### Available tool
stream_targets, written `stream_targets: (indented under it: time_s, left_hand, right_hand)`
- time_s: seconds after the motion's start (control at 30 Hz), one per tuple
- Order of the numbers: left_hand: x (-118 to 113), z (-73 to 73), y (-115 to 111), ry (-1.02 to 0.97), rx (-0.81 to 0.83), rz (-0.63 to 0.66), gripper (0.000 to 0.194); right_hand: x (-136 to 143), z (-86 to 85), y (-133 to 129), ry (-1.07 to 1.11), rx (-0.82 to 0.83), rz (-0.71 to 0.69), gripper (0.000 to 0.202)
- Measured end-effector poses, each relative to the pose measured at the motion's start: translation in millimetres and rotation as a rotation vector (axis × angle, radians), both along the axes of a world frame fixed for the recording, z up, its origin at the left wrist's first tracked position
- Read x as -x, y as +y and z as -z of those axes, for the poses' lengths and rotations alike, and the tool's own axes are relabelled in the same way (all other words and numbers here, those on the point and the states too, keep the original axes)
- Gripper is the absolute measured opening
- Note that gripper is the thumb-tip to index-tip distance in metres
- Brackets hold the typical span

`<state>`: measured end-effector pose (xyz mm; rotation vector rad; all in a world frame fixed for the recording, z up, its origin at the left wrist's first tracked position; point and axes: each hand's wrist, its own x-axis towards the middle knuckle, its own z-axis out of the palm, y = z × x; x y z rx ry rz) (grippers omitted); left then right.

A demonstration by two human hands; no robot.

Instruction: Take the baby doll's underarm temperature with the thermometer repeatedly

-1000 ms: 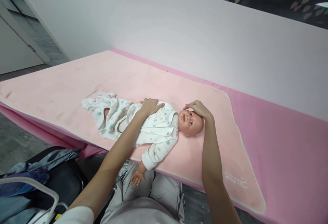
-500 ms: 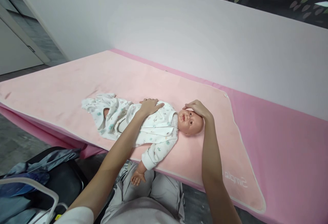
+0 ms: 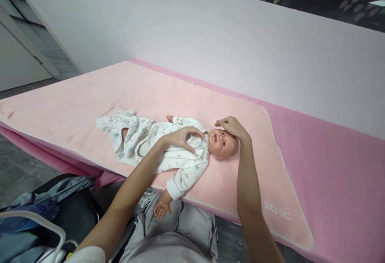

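- As a baby doll (image 3: pixel 177 157) lies face up along the near edge of a pale pink mat (image 3: pixel 144 82), I lean over it from the side, both bare hands at its upper body; its head (image 3: pixel 224 147) points to my right, its legs to my left.
- My left hand (image 3: pixel 180 136) is over the doll's chest, fingers and thumb parted in a wide curve, with nothing in its grasp; I cannot tell whether the fingertips touch the cloth.
- My right hand (image 3: pixel 231 126) cups the far side and top of the head, fingers loosely bent and not closed around it; the doll's face stays uncovered below them.
- White patterned clothing (image 3: pixel 183 183) covers the doll's body and arms; the leg part lies crumpled at the left.
- One doll hand (image 3: pixel 162 209) hangs past the mat's edge above my grey trousers (image 3: pixel 194 223); the other (image 3: pixel 170 118) shows beyond my left wrist.
- Beneath the mat, a deeper pink cover (image 3: pixel 339 183) extends to the right; behind stands a pale wall (image 3: pixel 180 26); a dark chair (image 3: pixel 78 207) bearing fabric (image 3: pixel 60 187) sits to my left.
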<state>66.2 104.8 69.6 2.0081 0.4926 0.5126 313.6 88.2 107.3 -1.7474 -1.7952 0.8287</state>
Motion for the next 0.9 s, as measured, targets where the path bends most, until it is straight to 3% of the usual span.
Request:
stream_targets:
  time_s: [0.1, 0.27, 0.43, 0.5, 0.67, 0.9]
  left_hand:
    - [-4.0, 2.0, -8.7, 0.017, -0.033, -0.062, 0.050]
    - [-6.6, 17.6, -0.5, -0.129, 0.066, -0.366, 0.037]
    - [-2.5, 25.8, 11.9, -0.366, 0.267, -0.593, 0.050]
    - [-1.2, 26.1, 13.7, -0.396, 0.321, -0.614, 0.052]
    - [-0.4, 26.1, 14.0, -0.399, 0.400, -0.569, 0.047]
    - [-0.1, 28.8, 16.9, -0.414, 0.429, -0.602, 0.042]
  right_hand:
    - [1.8, -2.7, -3.4, -0.035, -0.006, 0.003, 0.031]
    - [10.3, -11.8, -11.4, -0.064, -0.073, -0.094, 0.028]
    - [37.0, -7.6, -10.8, -0.104, -0.037, -0.372, 0.020]
    - [50.2, -0.6, -8.6, -0.255, -0.033, -0.413, 0.019]
    - [70.1, 11.4, -8.3, -0.633, -0.146, -0.270, 0.027]
    - [75.3, 4.2, -13.7, -0.612, -0.201, -0.333, 0.029]
